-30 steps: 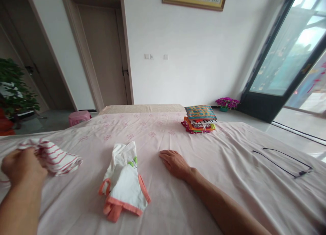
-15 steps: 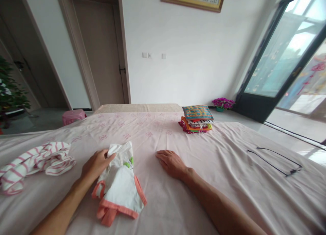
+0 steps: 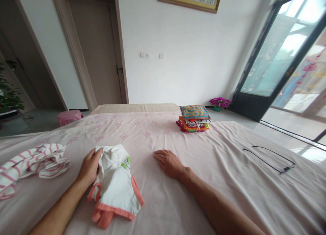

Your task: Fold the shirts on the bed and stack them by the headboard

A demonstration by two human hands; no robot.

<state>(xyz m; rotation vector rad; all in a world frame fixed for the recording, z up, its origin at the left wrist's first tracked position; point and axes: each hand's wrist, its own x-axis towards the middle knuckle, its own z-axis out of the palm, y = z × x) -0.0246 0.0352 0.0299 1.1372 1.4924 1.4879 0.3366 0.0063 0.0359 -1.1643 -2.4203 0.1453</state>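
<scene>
My left hand [image 3: 91,165] grips the upper left edge of a small white garment with orange trim [image 3: 115,180], thumb on the near side and the cloth pinched against the fingers. A green print shows near the garment's right side, and its lower end lies partly folded on the sheet. My right hand [image 3: 168,163] rests flat on the pink bedsheet [image 3: 158,194], palm down, fingers stretched out, holding nothing. To the left of my left hand lies a crumpled white cloth with pink stripes [image 3: 38,163].
A stack of folded colourful fabrics [image 3: 195,119] stands toward the far edge of the bed. Black-framed glasses [image 3: 282,168] lie on the sheet at right. Beyond the bed are a pink stool [image 3: 70,116] and a pot of purple flowers [image 3: 219,103].
My left hand has shifted left and spread the garment's top edge, which was folded to a point before. My right hand has stayed flat on the sheet. The view has turned slightly.
</scene>
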